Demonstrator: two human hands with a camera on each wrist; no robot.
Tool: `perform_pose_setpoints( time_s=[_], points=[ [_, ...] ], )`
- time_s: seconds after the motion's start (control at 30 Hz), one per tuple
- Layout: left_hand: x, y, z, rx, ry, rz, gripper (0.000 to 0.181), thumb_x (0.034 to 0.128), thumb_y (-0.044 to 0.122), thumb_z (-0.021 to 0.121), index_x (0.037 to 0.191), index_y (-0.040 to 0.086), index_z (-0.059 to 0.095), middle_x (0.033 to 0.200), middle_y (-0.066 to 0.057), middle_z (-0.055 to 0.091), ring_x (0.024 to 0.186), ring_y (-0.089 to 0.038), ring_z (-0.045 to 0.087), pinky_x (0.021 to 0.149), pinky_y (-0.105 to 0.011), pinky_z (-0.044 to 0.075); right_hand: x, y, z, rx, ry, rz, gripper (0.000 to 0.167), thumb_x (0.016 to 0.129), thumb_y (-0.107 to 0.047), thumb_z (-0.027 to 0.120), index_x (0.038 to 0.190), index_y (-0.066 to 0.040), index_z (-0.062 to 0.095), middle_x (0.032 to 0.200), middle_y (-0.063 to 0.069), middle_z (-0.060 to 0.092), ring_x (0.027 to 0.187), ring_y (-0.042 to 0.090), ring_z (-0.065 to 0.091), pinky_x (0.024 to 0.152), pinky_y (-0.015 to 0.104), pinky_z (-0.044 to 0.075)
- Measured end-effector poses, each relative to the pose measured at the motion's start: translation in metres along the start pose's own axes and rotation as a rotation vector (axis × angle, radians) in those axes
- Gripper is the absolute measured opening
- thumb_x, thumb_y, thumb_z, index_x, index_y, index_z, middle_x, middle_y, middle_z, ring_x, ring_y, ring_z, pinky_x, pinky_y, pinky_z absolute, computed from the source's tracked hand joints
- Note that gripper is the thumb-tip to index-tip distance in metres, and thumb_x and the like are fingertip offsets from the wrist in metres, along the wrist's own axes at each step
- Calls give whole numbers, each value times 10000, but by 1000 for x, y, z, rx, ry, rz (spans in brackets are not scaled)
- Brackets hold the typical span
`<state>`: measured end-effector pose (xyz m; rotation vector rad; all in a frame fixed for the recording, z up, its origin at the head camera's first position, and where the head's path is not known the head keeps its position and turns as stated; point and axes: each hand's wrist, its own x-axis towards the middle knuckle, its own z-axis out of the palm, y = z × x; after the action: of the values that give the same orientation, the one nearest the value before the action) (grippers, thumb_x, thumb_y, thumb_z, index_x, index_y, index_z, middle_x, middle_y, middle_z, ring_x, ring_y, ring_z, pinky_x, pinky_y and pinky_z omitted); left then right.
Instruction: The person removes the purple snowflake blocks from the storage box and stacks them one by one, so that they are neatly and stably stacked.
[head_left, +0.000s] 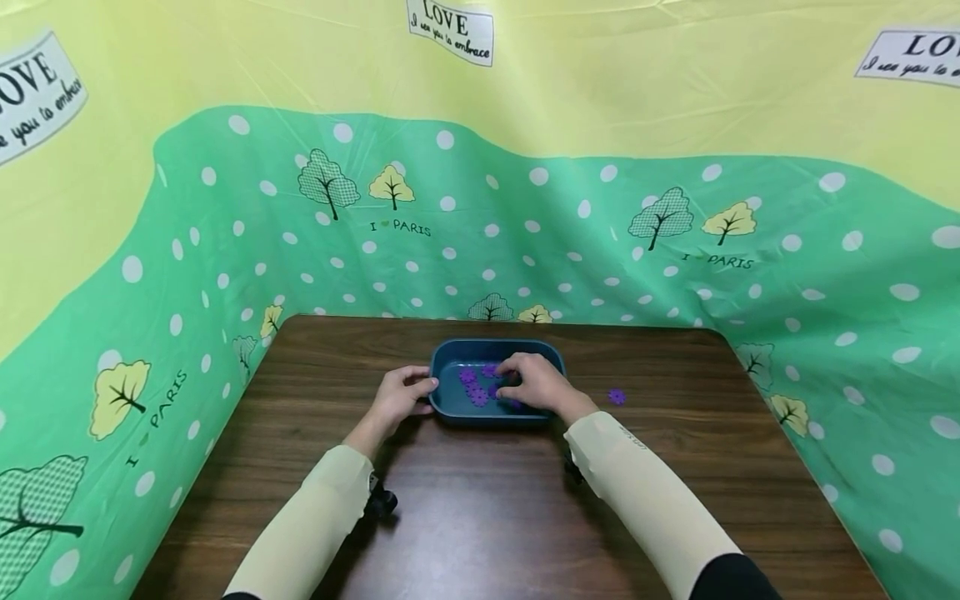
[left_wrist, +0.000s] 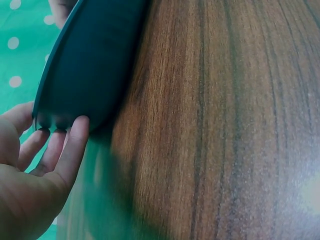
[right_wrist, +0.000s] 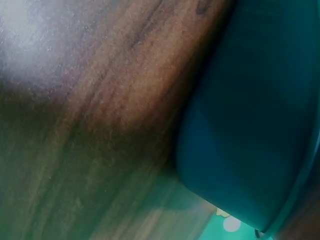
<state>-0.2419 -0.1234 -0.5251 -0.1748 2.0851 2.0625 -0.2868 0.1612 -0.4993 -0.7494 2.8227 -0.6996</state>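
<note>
A dark blue rectangular basin [head_left: 495, 421] stands on the table with several purple flower-shaped pieces [head_left: 477, 395] lying inside. My left hand [head_left: 397, 396] holds the basin's left end. In the left wrist view its thumb is at the rim and its fingertips [left_wrist: 80, 125] touch the outer wall [left_wrist: 95, 65]. Over the right half of the basin, my right hand [head_left: 536, 382] reaches in with bent fingers, thumb and forefinger apart, close to some of the pieces. The right wrist view shows the basin's outer side [right_wrist: 240, 125], with the fingers hidden.
One more purple flower-shaped piece [head_left: 617, 397] lies on the wooden table [head_left: 480, 517] to the right of the basin. A green and yellow printed cloth [head_left: 525, 233] hangs behind the table and along its sides. A small black device [head_left: 382, 502] sits at the left wrist.
</note>
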Motion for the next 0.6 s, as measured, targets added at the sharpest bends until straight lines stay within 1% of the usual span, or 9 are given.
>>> perform_pose_setpoints(
  time_s=[0.1,0.2,0.33,0.47,0.6],
  points=[
    [0,1,0,5,2,-3,425,984,113,703,1363,-47,599,1094,-142,649,881,-214,695,793,-446,671,2,0,2,-7,-18,34,381,871,-314,847,1198,-141,757,1156,11,714,1012,156,654,929,391,611],
    [-1,2,1,8,7,-4,409,985,110,700,1355,-38,609,1104,-153,651,849,-205,699,775,-426,674,3,-1,3,-15,-34,49,391,868,-314,850,1204,-138,756,1165,20,719,1029,163,659,944,403,609],
    [-2,4,1,4,14,-6,399,981,110,705,1346,-29,620,1110,-157,650,829,-209,703,751,-407,676,7,-1,6,-41,-43,42,384,862,-313,855,1191,-139,759,1157,23,729,1041,163,662,953,404,602],
    [-1,2,1,-1,10,-5,419,976,106,712,1356,-36,610,1096,-149,638,833,-206,697,736,-388,677,10,-2,10,-51,-52,46,372,856,-316,860,1177,-156,764,1160,13,737,1041,155,662,962,394,597],
    [0,0,1,-4,1,-7,440,973,107,717,1367,-46,597,1092,-143,636,850,-202,693,752,-406,676,10,-2,13,-61,-61,45,362,853,-330,861,1168,-177,770,1167,-9,741,1039,142,663,961,386,595]
  ],
)
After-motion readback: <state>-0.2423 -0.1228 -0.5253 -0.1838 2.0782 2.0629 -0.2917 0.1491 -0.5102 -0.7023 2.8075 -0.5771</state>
